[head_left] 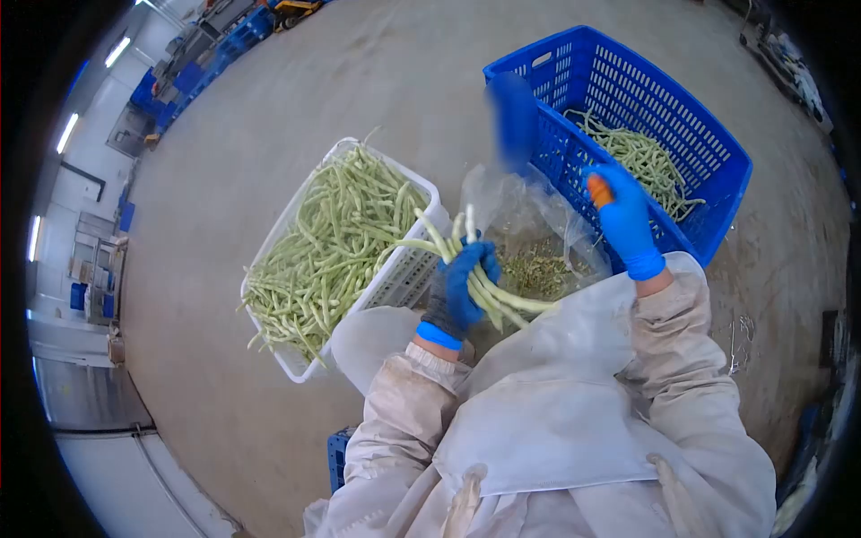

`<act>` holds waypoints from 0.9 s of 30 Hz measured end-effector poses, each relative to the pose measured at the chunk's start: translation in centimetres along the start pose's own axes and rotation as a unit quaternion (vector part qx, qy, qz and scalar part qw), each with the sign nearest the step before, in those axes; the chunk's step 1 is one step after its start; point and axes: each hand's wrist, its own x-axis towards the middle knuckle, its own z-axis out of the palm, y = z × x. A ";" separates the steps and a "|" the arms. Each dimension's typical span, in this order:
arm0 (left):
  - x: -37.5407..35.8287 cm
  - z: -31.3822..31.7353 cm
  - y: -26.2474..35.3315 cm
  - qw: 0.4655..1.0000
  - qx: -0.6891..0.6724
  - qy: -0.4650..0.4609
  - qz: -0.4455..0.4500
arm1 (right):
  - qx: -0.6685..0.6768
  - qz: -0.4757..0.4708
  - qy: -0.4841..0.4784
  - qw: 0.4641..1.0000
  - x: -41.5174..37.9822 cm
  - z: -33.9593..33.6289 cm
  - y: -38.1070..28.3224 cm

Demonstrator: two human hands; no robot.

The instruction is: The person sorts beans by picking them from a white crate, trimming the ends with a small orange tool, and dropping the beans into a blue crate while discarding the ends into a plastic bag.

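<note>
My left hand (pixel 464 282), in a blue glove with a grey cuff, is closed round a small bunch of long green beans (pixel 516 305). The beans stick out on both sides of the fist. My right hand (pixel 628 224), also blue-gloved, is raised beside the near wall of a blue crate (pixel 722 170), with its fingers curled. An orange piece (pixel 600 191) shows at the thumb side of this hand; I cannot tell whether it is a handle or a thumb cover. Under and between the hands lies a clear plastic bag (pixel 502 202) with small green trimmings (pixel 538 269) in it.
A white crate (pixel 405 278) heaped with green beans (pixel 345 238) stands to the left. More beans (pixel 641 157) lie inside the blue crate at right. A blurred blue shape (pixel 513 121) overlaps that crate's left end. A dark blue crate edge (pixel 337 457) shows by my left elbow.
</note>
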 end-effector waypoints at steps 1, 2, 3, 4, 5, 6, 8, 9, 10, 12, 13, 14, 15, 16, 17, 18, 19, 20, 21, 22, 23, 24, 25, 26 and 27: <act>0.2 -0.4 0.2 0.997 -0.078 0.019 0.006 | -0.246 -0.156 -0.074 0.954 -0.7 -0.8 1.9; 0.9 -1.2 0.2 0.993 -0.116 -0.001 0.020 | -0.470 -0.298 -0.139 0.819 -1.6 -1.2 3.4; 1.6 -1.6 0.2 0.993 -0.117 -0.004 0.022 | -0.426 -0.194 -0.249 0.848 -3.2 -1.4 4.4; 2.2 -1.9 0.2 0.988 -0.142 0.009 0.054 | -0.372 -0.086 -0.353 0.854 -4.7 -1.6 4.9; 2.5 -2.1 0.2 0.982 -0.167 0.025 0.083 | -0.243 -0.023 -0.467 0.850 -5.5 -1.3 3.4; 2.5 -1.9 0.3 0.982 -0.156 0.028 0.105 | -0.104 0.044 -0.566 0.817 -6.3 -0.5 0.9; 2.4 -1.8 0.0 0.981 -0.163 0.035 0.100 | 0.076 0.187 -0.589 0.783 -8.1 1.5 -3.6; 2.4 -1.6 -0.2 0.980 -0.169 0.038 0.097 | 0.078 0.189 -0.586 0.784 -9.2 2.6 -3.4; 2.4 -1.3 -0.2 0.980 -0.167 0.065 0.083 | 0.011 0.106 -0.451 0.886 -10.3 3.8 -2.2; 2.1 -0.1 -0.5 0.977 -0.176 0.075 0.096 | -0.091 -0.014 -0.265 0.960 -10.7 5.3 -0.8; 2.0 0.1 -0.6 0.972 -0.188 0.089 0.111 | -0.091 -0.016 -0.265 0.960 -10.6 5.5 -0.7; 2.0 -0.2 -0.6 0.972 -0.188 0.090 0.113 | -0.096 -0.023 -0.267 0.959 -10.6 5.7 -0.6; 2.1 -0.5 -0.7 0.974 -0.170 0.076 0.128 | -0.102 -0.029 -0.269 0.957 -10.6 5.9 -0.5; 2.2 -0.6 -0.7 0.976 -0.153 0.061 0.142 | -0.103 -0.030 -0.270 0.957 -10.6 6.0 -0.4; 2.3 -0.7 -0.8 0.976 -0.155 0.061 0.142 | -0.109 -0.067 -0.272 0.954 -10.5 6.1 -0.2; 2.4 -0.8 -0.9 0.974 -0.162 0.066 0.144 | -0.115 -0.103 -0.273 0.950 -10.5 6.2 -0.2; 2.4 -0.8 -0.8 0.973 -0.168 0.072 0.144 | -0.115 -0.103 -0.273 0.949 -10.5 6.3 -0.2; 2.3 -0.8 -0.8 0.972 -0.168 0.071 0.145 | -0.130 -0.113 -0.280 0.944 -10.4 6.3 -0.2; 2.2 -0.7 -0.8 0.974 -0.159 0.077 0.142 | -0.146 -0.122 -0.286 0.939 -10.4 6.3 -0.1; 2.2 -0.8 -0.9 0.975 -0.151 0.082 0.138 | -0.147 -0.121 -0.285 0.939 -10.3 6.3 -0.2; 2.3 -0.9 -1.1 0.976 -0.151 0.081 0.137 | -0.192 -0.147 -0.291 0.926 -10.2 6.3 -0.2; 2.4 -1.1 -1.3 0.974 -0.165 0.075 0.135 | -0.237 -0.171 -0.297 0.909 -10.2 6.3 -0.2; 2.2 -0.6 -1.1 0.973 -0.178 0.068 0.133 | -0.237 -0.172 -0.297 0.909 -10.3 6.6 -0.1; 2.1 0.1 -1.3 0.973 -0.178 0.068 0.133 | -0.212 -0.121 -0.255 0.935 -10.7 6.9 0.3; 1.9 1.0 -1.8 0.963 -0.176 0.122 0.162 | -0.187 -0.069 -0.211 0.957 -11.1 7.3 0.8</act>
